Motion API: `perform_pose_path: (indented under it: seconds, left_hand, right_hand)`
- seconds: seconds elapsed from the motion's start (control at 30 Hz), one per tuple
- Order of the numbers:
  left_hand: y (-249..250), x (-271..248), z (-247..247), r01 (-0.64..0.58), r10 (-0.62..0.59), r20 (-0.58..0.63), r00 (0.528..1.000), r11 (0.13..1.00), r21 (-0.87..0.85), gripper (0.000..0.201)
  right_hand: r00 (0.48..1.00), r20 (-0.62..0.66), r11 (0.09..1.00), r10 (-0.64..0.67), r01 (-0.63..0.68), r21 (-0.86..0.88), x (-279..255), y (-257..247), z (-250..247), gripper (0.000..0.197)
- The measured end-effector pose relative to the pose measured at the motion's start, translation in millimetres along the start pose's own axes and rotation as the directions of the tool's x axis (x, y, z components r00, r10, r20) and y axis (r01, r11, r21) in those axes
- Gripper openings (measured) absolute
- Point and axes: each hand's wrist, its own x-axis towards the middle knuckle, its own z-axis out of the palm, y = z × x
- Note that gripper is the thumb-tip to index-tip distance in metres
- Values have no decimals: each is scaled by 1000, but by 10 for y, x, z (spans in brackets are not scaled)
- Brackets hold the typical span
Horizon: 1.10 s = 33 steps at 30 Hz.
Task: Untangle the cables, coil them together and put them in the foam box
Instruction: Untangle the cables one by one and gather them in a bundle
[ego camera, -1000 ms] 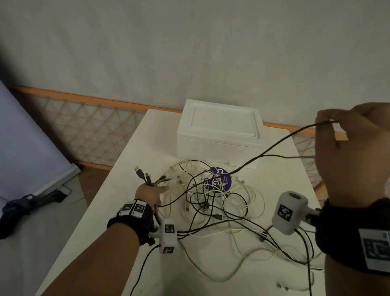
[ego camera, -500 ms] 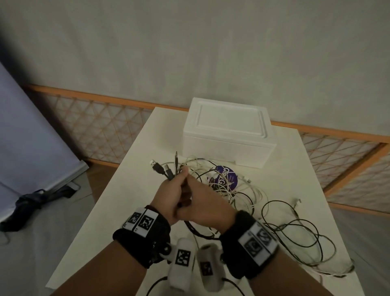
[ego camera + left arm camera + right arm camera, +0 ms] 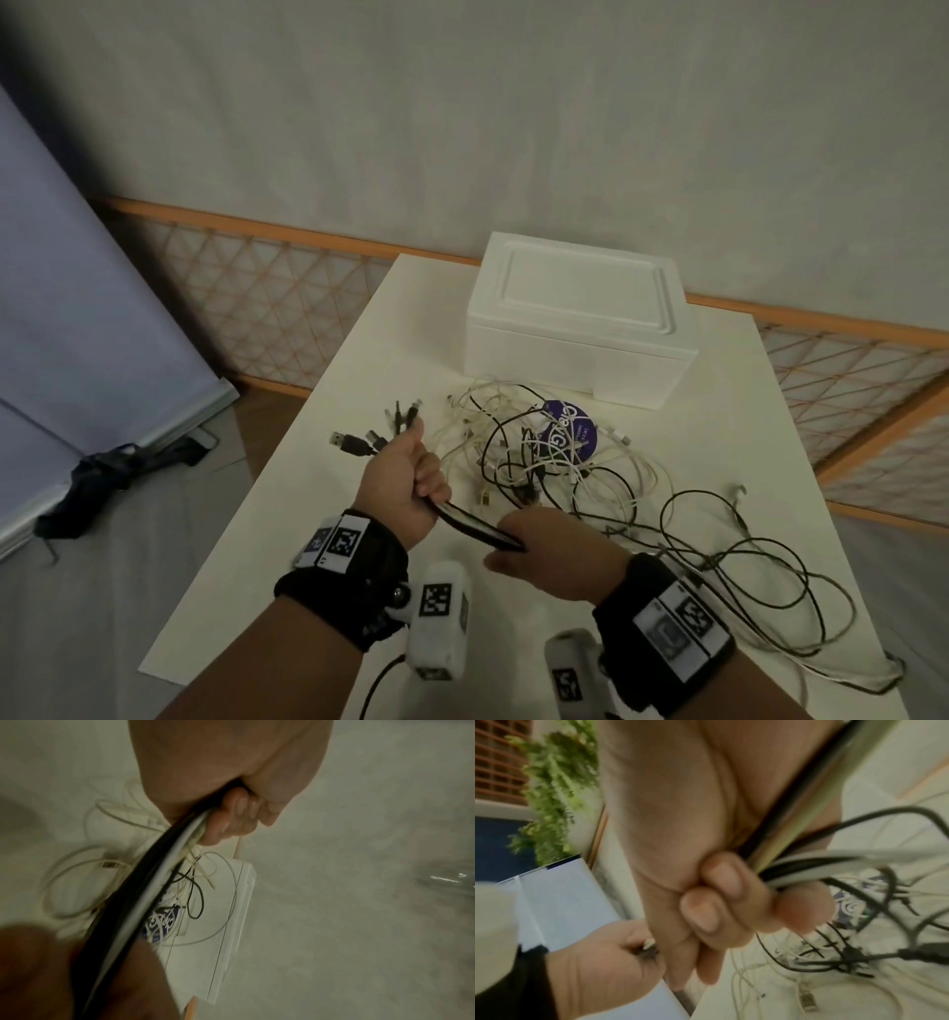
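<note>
My left hand (image 3: pixel 405 478) grips a bundle of black and white cables (image 3: pixel 475 524) in a fist, with the plug ends (image 3: pixel 359 443) sticking out past it to the left. My right hand (image 3: pixel 544 552) is curled round the same bundle (image 3: pixel 805 833) a short way along, just right of the left hand. The bundle (image 3: pixel 154 882) runs taut between the two fists. Loose black and white cables (image 3: pixel 554 462) trail in a tangle over the white table (image 3: pixel 318 514). The white foam box (image 3: pixel 580 318) stands behind the tangle with its lid on.
A round purple disc (image 3: pixel 570 431) lies under the tangle, just before the box. More black cable loops (image 3: pixel 760 565) spread to the table's right front edge. An orange lattice rail (image 3: pixel 287 288) runs behind the table. A grey board (image 3: pixel 77 308) leans at the left.
A second ago my right hand was raised high at the right, pulling a black cable. It came down to the left hand, and now slides right along the gathered bundle.
</note>
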Motion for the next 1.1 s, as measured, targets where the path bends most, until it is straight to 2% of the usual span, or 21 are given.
perform_pose_path:
  seconds: [0.1,0.2,0.33,0.47,0.57,0.63,0.67,0.77,0.8,0.87,0.93,1.0,1.1]
  left_hand:
    - [186,57,-113,-144,135,-92,987,985,-98,49]
    - [485,176,-393,-245,214,-224,951,961,-125,47]
    - [447,229,-582,-233,199,-269,942,967,-100,49]
    - [219,216,-605,-200,184,-249,951,979,-41,51]
    - [8,217,-673,-147,146,-253,956,989,17,50]
    - [-131,196,-698,-132,148,-274,950,988,77,47]
    - [-190,178,-696,-129,152,-278,948,987,100,47]
    - [-273,134,-658,-150,169,-234,957,984,94,50]
    - [-277,124,-641,-158,173,-208,963,984,87,49]
    - [-270,91,-594,-166,183,-159,970,980,111,46]
    - [-265,51,-554,-182,207,-111,972,964,196,39]
    - [-260,2,-515,-208,228,-54,972,946,249,29]
    - [-224,-56,-463,-243,249,9,968,933,264,19]
  right_hand:
    - [992,28,988,120,-117,-97,-148,267,49,32]
    - [957,26,945,289,-281,-166,-367,649,143,30]
    - [924,72,923,375,-365,-119,-508,877,188,35]
    - [907,168,917,386,-397,34,-622,882,175,60]
    - [858,170,842,484,-510,176,-680,987,285,72]
    - [842,83,840,534,-539,60,-631,1102,365,66]
    - [840,-8,840,543,-543,20,-582,1150,394,55]
    - [845,-271,884,461,-465,52,-371,1063,390,17]
    - [847,-313,898,430,-437,51,-270,1008,384,19]
    - [869,-318,918,380,-396,17,-65,938,408,35]
    - [902,-253,916,350,-386,-112,100,908,468,40]
    - [906,-212,875,366,-413,-252,174,909,525,34]
    - [879,-285,849,382,-456,-268,170,961,528,25]
